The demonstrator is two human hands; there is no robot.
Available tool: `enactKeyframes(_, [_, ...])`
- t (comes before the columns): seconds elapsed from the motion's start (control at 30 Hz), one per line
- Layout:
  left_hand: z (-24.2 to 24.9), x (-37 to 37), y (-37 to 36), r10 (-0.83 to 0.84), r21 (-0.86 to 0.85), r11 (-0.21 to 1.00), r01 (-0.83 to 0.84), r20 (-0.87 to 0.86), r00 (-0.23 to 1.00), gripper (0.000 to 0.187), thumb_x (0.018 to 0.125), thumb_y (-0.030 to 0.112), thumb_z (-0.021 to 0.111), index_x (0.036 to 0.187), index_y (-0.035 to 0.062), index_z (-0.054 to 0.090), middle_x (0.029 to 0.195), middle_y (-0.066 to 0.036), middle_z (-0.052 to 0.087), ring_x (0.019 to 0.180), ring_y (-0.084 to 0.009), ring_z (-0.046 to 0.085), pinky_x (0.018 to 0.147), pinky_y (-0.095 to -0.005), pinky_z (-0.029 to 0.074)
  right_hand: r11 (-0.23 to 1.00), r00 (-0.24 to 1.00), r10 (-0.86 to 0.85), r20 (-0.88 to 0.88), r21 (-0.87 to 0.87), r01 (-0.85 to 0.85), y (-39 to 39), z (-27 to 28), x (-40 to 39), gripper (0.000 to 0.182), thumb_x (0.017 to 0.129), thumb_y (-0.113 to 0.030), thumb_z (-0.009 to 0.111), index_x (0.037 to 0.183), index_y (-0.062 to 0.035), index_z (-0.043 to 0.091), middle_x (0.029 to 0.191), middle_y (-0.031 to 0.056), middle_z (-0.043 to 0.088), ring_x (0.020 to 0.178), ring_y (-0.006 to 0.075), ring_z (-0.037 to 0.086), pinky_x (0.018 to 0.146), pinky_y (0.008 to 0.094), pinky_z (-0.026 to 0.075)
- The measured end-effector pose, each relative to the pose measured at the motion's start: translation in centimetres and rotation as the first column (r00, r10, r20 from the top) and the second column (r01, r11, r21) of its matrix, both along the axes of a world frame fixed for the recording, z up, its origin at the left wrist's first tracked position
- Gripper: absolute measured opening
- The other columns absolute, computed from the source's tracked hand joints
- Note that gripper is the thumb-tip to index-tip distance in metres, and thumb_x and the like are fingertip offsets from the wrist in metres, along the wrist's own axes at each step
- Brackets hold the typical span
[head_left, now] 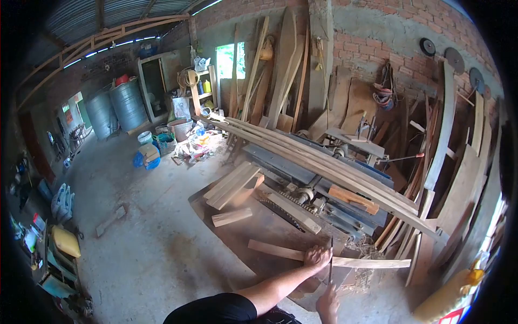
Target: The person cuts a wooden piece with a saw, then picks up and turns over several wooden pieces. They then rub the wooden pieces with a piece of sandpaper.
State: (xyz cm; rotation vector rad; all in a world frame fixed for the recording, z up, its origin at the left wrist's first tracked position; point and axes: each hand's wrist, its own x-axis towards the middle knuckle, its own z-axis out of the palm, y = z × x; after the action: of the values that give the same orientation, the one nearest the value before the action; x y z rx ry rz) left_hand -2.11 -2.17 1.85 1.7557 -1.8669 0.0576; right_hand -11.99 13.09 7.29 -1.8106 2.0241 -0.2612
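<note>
A long, narrow wooden strip (372, 263) lies crosswise in front of me, low over the floor. My left hand (317, 257) is closed over it near the middle, fingers bent around its edge. Just right of those fingers, the thin dark blade of what looks like a handsaw (331, 267) stands across the strip, seen almost edge-on. My right hand (327, 303) is closed round the tool's near end, below the strip; the handle is mostly hidden. Whether the blade has cut into the wood cannot be made out.
Long planks (302, 156) rest on a woodworking machine (280, 164) ahead. Short boards (233, 186) and an offcut (232, 217) lie left of it. Boards (440, 124) lean on the right wall. Wood shavings (369, 275) cover the floor; a yellow sack (448, 297) stands at right.
</note>
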Motion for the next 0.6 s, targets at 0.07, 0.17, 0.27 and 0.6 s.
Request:
enactKeyframes(0.07, [-0.2,-0.2,0.1,0.002,-0.013,1.000,-0.001,0.028,1.000,0.046,0.090,0.036,0.046,0.057,0.0087,0.063,0.066,-0.012,0.065,0.068,-0.0269,0.063,0.058,-0.0420,0.050,0.991,0.998,-0.045,-0.035,0.123,0.049,0.6,0.5,0.1,0.040,0.082,-0.006,0.045,0.120,0.0025,0.036,0.088,0.0279,0.062,0.085,0.0431,0.062,0.076,0.0529,0.047])
enactKeyframes(0.17, [-0.7,0.0,-0.2,-0.054,0.122,0.991,0.051,0.020,0.998,0.045,0.091,0.040,0.042,0.065,0.0106,0.064,0.074,-0.011,0.065,0.079,-0.0299,0.061,0.068,-0.0483,0.048,1.000,0.999,-0.007,0.032,-0.018,0.008,-2.9,-1.5,-0.1,0.042,0.083,-0.007,0.047,0.122,0.0032,0.036,0.089,0.0279,0.062,0.086,0.0427,0.061,0.077,0.0529,0.047])
enactKeyframes(0.27, [-0.6,0.0,-0.3,-0.035,0.143,0.989,0.034,0.007,0.999,0.045,0.090,0.040,0.042,0.066,0.0101,0.065,0.076,-0.012,0.066,0.080,-0.0302,0.061,0.068,-0.0480,0.049,0.999,0.999,-0.014,0.040,0.031,0.013,-3.1,-0.3,0.4,0.044,0.083,-0.008,0.047,0.123,0.0036,0.034,0.092,0.0280,0.062,0.089,0.0425,0.061,0.077,0.0530,0.047])
enactKeyframes(0.6, [0.3,0.0,0.4,-0.015,0.127,0.992,0.010,0.033,0.999,0.046,0.092,0.039,0.041,0.065,0.0087,0.064,0.074,-0.011,0.065,0.077,-0.0288,0.062,0.067,-0.0464,0.049,0.995,0.999,-0.029,0.038,0.099,0.025,-4.1,-0.2,0.6,0.034,0.082,-0.008,0.049,0.113,-0.0006,0.038,0.098,0.0278,0.060,0.088,0.0444,0.060,0.077,0.0503,0.049])
